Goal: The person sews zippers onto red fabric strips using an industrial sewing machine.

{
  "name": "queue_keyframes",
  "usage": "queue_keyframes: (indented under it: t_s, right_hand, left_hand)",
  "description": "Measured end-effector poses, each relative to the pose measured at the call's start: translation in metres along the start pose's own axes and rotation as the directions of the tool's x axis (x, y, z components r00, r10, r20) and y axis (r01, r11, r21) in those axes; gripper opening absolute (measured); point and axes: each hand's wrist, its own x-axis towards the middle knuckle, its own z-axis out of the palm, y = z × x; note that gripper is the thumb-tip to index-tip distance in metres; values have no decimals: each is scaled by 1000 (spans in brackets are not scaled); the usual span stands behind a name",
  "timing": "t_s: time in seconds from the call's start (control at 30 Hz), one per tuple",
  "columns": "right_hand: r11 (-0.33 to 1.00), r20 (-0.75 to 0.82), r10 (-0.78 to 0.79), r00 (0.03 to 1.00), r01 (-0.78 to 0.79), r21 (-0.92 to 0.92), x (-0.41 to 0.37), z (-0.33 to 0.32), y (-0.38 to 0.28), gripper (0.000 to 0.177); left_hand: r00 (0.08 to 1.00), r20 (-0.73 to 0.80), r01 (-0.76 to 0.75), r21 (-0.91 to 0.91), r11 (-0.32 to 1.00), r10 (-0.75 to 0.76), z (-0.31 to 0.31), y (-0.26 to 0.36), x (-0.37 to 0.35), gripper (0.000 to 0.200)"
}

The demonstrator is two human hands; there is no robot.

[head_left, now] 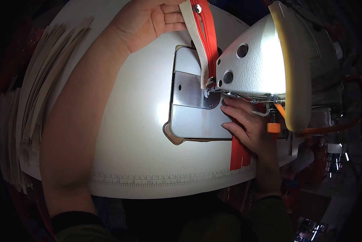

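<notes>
A red zipper (210,38) with a pale fabric strip (196,42) along its edge runs down to the presser foot (207,92) of a white sewing machine (253,52). My left hand (154,22) has its fingers closed on the strip and zipper at the top, near the metal slider (197,9). Right of the foot, my right hand (245,121) lies with spread fingers, its fingertips by the metal plate (189,90). Beneath that hand, red zipper tape (239,155) hangs toward the table's front edge.
Stacks of pale fabric strips (47,80) lie at the left side of the white table (136,121). A printed ruler (148,180) follows the front edge. An orange knob (273,128) hangs under the machine head, beside my right hand.
</notes>
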Motion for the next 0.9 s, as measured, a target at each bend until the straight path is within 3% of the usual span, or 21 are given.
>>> queue_keyframes:
  t_s: [0.23,0.27,0.33,0.37,0.43,0.47,0.9]
  right_hand:
    - [999,-40,-38,998,38,4,2,2,1,39]
    - [999,-37,-39,999,39,1,2,2,1,39]
    - [999,-35,-39,999,39,-4,1,2,2,39]
    - [999,-38,-36,999,36,-5,0,3,3,38]
    - [999,-44,-33,998,33,-6,0,4,4,38]
    - [999,-46,-34,998,34,-5,-1,5,5,38]
    - [999,-30,-35,999,34,-18,-1,5,5,39]
  left_hand:
    - [991,68,-112,2,994,112,-9,8,8,24]
    - [943,270,-185,-54,981,193,-19,5,20,21]
    - [710,613,-281,-204,938,347,-24,3,33,17]
    - [709,614,-282,-204,938,347,-29,2,32,17]
    - [929,287,-219,-92,971,236,-11,8,9,14]
    - [980,97,-170,-48,984,174,-6,10,3,13]
    - [985,8,-173,26,985,172,-5,14,8,13]
